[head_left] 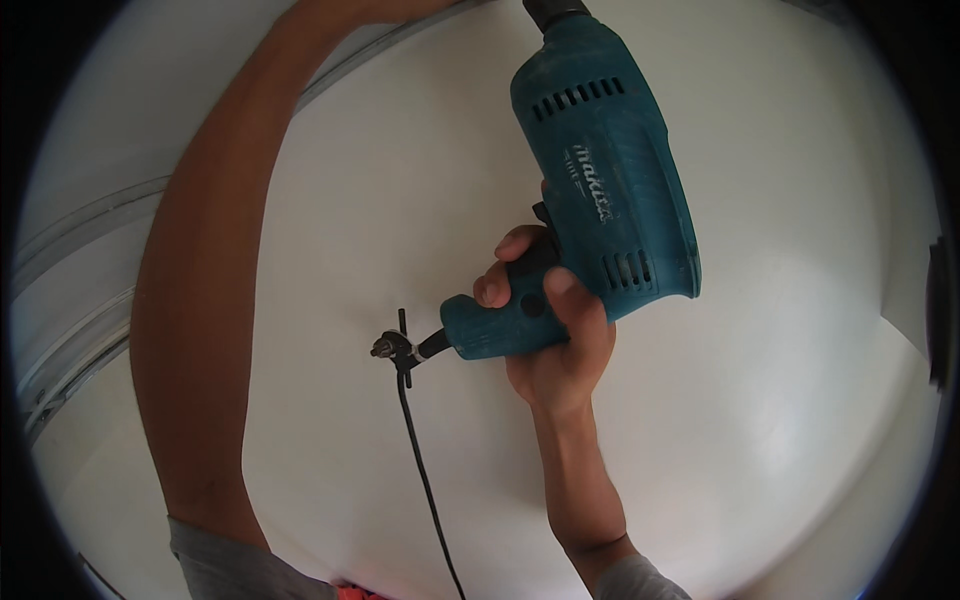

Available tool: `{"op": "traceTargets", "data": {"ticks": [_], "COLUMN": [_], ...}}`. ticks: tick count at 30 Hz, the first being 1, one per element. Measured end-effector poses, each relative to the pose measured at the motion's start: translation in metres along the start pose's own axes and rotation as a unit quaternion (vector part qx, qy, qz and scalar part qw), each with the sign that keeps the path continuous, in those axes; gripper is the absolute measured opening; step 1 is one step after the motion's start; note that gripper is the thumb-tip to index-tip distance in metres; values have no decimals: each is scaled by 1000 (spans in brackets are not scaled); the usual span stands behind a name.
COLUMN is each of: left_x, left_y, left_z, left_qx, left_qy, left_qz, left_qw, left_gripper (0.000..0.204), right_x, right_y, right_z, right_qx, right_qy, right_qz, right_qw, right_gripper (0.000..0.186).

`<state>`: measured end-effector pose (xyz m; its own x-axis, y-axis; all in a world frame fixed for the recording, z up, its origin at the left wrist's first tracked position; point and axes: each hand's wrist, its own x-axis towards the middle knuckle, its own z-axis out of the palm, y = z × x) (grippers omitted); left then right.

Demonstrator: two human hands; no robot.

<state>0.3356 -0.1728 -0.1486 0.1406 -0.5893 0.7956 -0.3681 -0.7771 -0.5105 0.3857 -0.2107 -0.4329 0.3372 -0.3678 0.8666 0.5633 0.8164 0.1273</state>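
Teal drill (pixel 610 170) in right grip (pixel 578 345), pale surface (pixel 770 350) flanking both edges.

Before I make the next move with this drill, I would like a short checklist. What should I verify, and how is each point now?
1. Right hand gripping the drill by its handle: ok.
2. Chuck key out of the chuck: ok, it sits by the cord.
3. Cord clear of both forearms: ok where visible.
4. Bit fitted: cannot tell, the upper edge cuts off the chuck.
5. Left hand safely placed: cannot tell, it is out of view.
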Motion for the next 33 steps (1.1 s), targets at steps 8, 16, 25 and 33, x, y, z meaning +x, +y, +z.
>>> {"op": "traceTargets", "data": {"ticks": [8, 16, 25, 33], "left_x": [-5, -7, 2, -4], "left_y": [-7, -14, -19, -25], "left_z": [28, 90, 108, 96], "left_qx": [35, 25, 2, 13], "left_qy": [31, -4, 5, 61], "left_qz": [57, -1, -26, -15], "left_qw": [997, 1000, 1000, 998], "left_gripper": [59, 47, 31, 30], "right_x": [-2, -14, -68, -231], "right_y": [17, 34, 5, -92], "right_z": [-20, -69, -106, -187], "right_qx": [36, 57, -60, -169], "right_qy": [13, -4, 44, 117], "right_qz": [16, 19, -5, 201], "right_qw": [999, 998, 997, 958], "right_gripper": [55, 73, 82, 80]}}
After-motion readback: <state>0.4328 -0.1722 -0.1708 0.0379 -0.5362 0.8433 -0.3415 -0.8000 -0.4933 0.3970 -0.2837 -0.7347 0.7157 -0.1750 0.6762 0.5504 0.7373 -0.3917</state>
